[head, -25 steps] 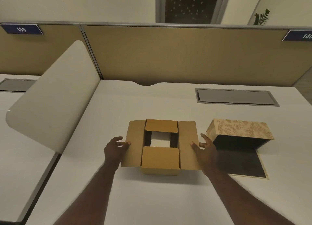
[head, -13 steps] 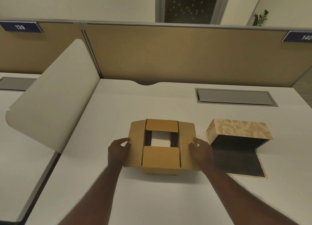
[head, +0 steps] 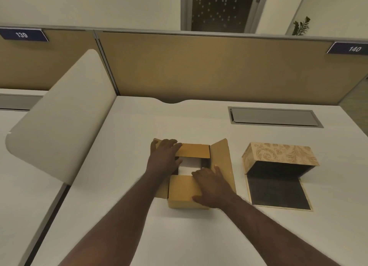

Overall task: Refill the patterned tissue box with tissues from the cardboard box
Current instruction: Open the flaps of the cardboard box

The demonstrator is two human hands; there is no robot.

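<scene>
A brown cardboard box (head: 221,166) sits in the middle of the white desk with its top flaps spread. White tissues (head: 189,166) show through the square opening. My left hand (head: 164,158) lies flat over the left flap and the far flap, fingers spread. My right hand (head: 211,188) rests flat on the near flap, fingertips at the edge of the opening. The patterned tissue box (head: 278,156) stands to the right, open, its dark inside facing me and its dark-lined lid flat on the desk.
The white desk (head: 139,126) is bounded at the back by a tan partition (head: 219,66). A grey cable hatch (head: 272,117) is set in the desk at the back right. A cream curved side panel (head: 59,122) rises at the left.
Both hands left the outer edges of the side flaps and moved inward onto the top of the cardboard box. The right flap has risen slightly.
</scene>
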